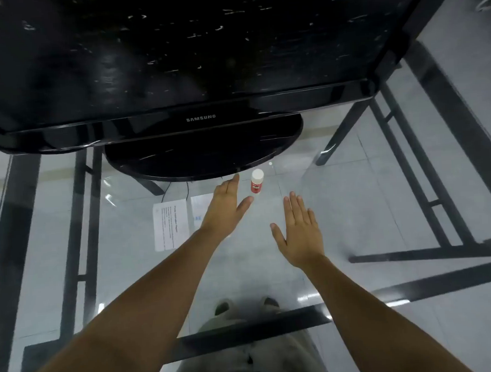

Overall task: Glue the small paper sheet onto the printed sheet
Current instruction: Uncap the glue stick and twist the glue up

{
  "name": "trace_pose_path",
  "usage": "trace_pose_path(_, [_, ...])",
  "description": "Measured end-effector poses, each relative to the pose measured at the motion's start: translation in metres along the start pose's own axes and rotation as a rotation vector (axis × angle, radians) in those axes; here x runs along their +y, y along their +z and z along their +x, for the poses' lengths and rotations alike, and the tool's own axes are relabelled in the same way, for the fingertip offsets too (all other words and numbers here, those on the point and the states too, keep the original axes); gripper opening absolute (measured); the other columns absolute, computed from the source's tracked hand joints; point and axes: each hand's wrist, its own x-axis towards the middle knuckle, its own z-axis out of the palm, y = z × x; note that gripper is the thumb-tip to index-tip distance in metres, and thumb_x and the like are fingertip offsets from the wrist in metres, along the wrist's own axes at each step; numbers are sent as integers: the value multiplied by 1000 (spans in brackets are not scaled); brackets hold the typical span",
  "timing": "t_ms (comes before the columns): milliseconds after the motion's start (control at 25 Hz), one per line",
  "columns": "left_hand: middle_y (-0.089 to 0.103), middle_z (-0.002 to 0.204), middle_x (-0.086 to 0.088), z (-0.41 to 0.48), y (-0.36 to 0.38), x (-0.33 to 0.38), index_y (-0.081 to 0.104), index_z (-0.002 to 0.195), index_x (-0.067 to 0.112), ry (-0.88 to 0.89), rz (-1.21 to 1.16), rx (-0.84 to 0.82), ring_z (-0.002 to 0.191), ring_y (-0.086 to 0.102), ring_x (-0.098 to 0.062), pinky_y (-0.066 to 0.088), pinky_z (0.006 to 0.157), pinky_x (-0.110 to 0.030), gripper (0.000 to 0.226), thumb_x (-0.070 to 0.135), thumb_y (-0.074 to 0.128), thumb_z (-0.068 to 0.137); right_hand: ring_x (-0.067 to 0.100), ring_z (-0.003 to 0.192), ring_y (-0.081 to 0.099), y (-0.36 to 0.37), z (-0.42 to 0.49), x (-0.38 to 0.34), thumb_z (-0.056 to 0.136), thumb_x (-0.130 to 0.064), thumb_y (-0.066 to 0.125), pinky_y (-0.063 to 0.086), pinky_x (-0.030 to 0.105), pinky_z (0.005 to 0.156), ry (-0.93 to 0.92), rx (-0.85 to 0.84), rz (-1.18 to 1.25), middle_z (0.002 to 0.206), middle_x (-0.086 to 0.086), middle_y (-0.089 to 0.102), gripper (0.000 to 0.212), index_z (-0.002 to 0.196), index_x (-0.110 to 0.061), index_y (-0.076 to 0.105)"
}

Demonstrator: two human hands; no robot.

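Observation:
A printed sheet (169,225) with rows of text lies on the glass table, left of centre. Beside it on the right lies a small paper sheet (200,209), partly hidden under my left hand (225,209). That hand is flat and open, its fingertips close to the monitor base. A glue stick (257,181), red with a white cap, stands upright just right of my left fingertips, not touched. My right hand (301,234) hovers open and empty, fingers spread, nearer to me and right of the glue stick.
A black Samsung monitor (201,118) fills the top of the view, and its oval base (205,155) rests on the glass table (353,208) just beyond the papers. Dark metal table frame bars (246,332) run under the glass. My feet show through it.

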Motion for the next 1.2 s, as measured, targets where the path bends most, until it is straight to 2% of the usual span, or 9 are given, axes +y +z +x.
trace_pose_path(120, [39,145,-12,13,3,3,29,142,14,-35,-81,32,131,38,-28,33,105,-40,66,40,56,88,17,140,-14,0,0,0,86,-64,-1,-9,33,111,6,32,-25,157,2,-5,75,147,-19,-4])
trace_pose_path(320, [57,125,-12,21,7,11,48,126,10,35,-115,65,112,53,-26,35,90,-26,49,32,63,85,15,139,-16,2,0,2,88,-63,3,-12,32,109,15,27,-39,157,1,-5,73,147,-20,-4])
trace_pose_path(520, [60,118,-17,18,4,18,50,119,6,66,-94,40,107,55,-29,36,85,-26,38,27,58,88,16,140,-16,1,1,1,87,-63,2,-10,33,110,5,16,-39,157,2,-6,73,147,-20,-5])
trace_pose_path(640, [58,120,-15,7,-3,19,46,123,6,81,-105,17,107,54,-26,36,86,-26,41,30,54,90,21,143,-6,-5,0,0,88,-60,7,-5,35,113,-14,-5,5,157,4,-2,72,147,-18,2])
trace_pose_path(720, [57,117,-13,-2,-9,17,47,123,8,94,-123,8,100,52,-19,36,86,-26,39,32,51,92,25,143,12,-17,4,-3,94,-51,20,7,38,116,7,30,171,156,6,16,63,145,-16,19])
trace_pose_path(800, [57,112,-11,-11,-13,14,47,122,9,121,-129,-20,99,49,-18,36,84,-27,36,33,45,95,26,131,38,-36,12,-7,97,-38,33,28,36,110,47,185,409,142,11,43,47,136,-11,39])
trace_pose_path(880, [56,110,-11,-18,-17,12,47,121,9,131,-107,-51,97,46,-16,35,83,-27,36,33,40,96,21,114,51,-60,24,-15,98,-31,38,39,27,95,57,273,626,125,10,56,39,128,-10,50])
trace_pose_path(1000, [53,111,-10,-26,-21,12,44,126,9,125,-82,-72,96,41,-13,34,85,-27,38,33,36,98,9,97,54,-90,39,-27,96,-35,42,39,13,79,-28,177,802,107,0,61,38,123,-12,55])
trace_pose_path(1200, [53,116,-12,-31,-31,14,43,129,11,176,-48,-76,102,43,-16,33,87,-27,40,34,32,98,9,84,57,-103,45,-38,91,-40,51,40,16,76,-99,-5,778,95,-3,62,37,116,-14,60])
